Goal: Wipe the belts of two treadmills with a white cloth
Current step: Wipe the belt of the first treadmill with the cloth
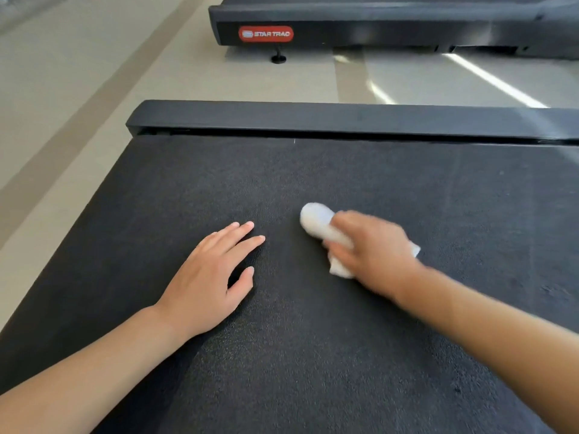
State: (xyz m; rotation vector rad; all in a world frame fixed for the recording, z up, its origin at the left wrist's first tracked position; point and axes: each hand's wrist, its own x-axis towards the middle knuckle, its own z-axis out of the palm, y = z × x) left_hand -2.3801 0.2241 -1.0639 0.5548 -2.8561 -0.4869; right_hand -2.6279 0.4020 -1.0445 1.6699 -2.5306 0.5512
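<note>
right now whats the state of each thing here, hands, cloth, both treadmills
left hand: open, palm flat on the belt, fingers spread, holding nothing
right hand: grip closed on the white cloth, blurred by motion
white cloth: bunched, pressed onto the belt
near treadmill belt: under both hands, being wiped
far treadmill: untouched, across the floor

I see the belt (313,339) lying bare almost everywhere, so there is free room ahead, to the right and back toward me. My left hand (208,277) rests flat on it, fingers (247,228) spread, blocking the path leftward from my right hand (372,255) and its cloth (316,220); a narrow gap lies between them. The raised side rail (344,117) bounds the far edge. Beyond it, open floor (282,79), then the second treadmill (376,23).
</note>
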